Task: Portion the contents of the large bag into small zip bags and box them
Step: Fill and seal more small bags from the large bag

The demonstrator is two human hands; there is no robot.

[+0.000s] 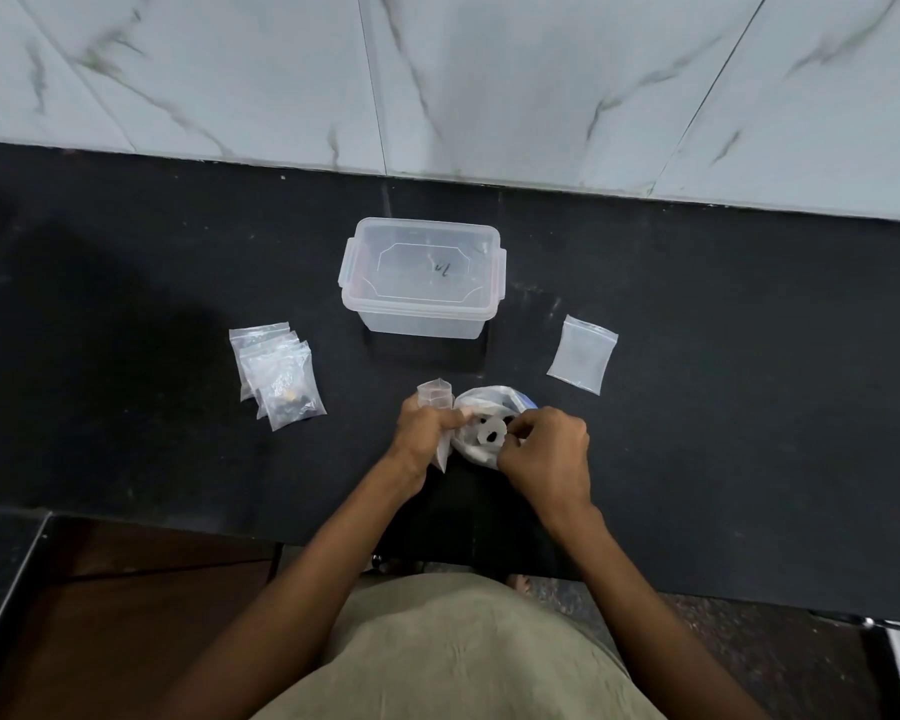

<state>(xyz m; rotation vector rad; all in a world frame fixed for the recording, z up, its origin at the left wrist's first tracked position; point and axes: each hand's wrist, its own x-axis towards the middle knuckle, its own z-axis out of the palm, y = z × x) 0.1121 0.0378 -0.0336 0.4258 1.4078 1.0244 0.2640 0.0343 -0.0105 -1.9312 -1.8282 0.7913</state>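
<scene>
Dark surface (126,252) fills the middle band of the frame, pale marbled wall (489,70) above it. Clear lidded box (421,278) sits upper centre, lid on, straight above the hands in the frame and well apart from them. Stack of filled small zip bags (281,374) lies left of centre, long axes running roughly top to bottom with a slight lean, dark bits visible inside the nearest one. One flat small bag (583,353) lies right of centre, looks empty, tilted a little. Large bag (484,423) is at centre, just below the box's shadow, mouth gathered open between the two hands, white and black pieces showing in the opening; can't tell what they are. Left hand (427,433) is curled round a small zip bag (436,402), held upright with its mouth pointing up-frame, touching the left side of the large bag. Right hand (546,449) has fingers curled and pinching at the large bag's right rim or at a piece in it; which one, can't tell. Key relation: the small bag's open mouth stands just beside and left of the large bag's opening, so any piece lifted by the right hand likely travels a short way leftward across the opening. Right hand is nearer the contents, left hand nearer the filled stack. Judged stage: portioning mid-way, several bags filled, none boxed, lid not yet off.
</scene>
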